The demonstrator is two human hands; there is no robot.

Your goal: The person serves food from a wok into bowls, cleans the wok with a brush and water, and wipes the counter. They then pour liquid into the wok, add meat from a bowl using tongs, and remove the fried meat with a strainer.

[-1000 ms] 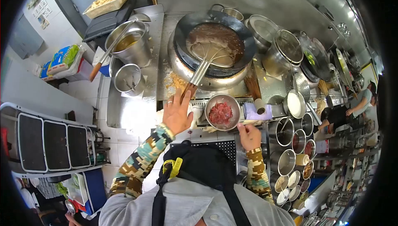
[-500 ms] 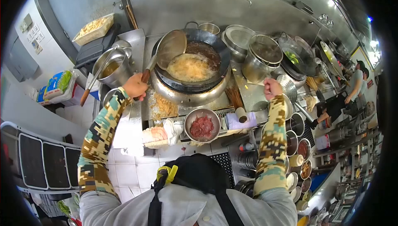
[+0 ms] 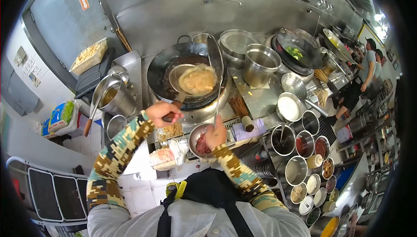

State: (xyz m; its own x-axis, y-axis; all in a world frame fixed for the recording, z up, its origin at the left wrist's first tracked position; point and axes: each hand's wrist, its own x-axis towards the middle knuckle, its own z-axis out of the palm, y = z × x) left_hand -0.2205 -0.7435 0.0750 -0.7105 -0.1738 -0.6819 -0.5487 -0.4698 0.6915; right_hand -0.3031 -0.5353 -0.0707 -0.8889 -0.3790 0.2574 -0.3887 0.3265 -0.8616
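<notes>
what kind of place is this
Most likely a commercial restaurant kitchen: a big wok sits in a steel range, steel seasoning pots line the right side, and other people stand further down the line. The left hand grips a strainer over the wok; the right hand holds a ladle.

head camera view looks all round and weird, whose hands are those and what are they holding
The camera sits on a cook's head, looking down through a wide lens, so everything curves. Both hands are the cook's own. The left hand grips the wooden handle of a skimmer carrying pale yellow food over the dark wok. The right hand holds a long metal utensil above a bowl of red meat. Steel pots and seasoning tubs crowd the counter.
</notes>
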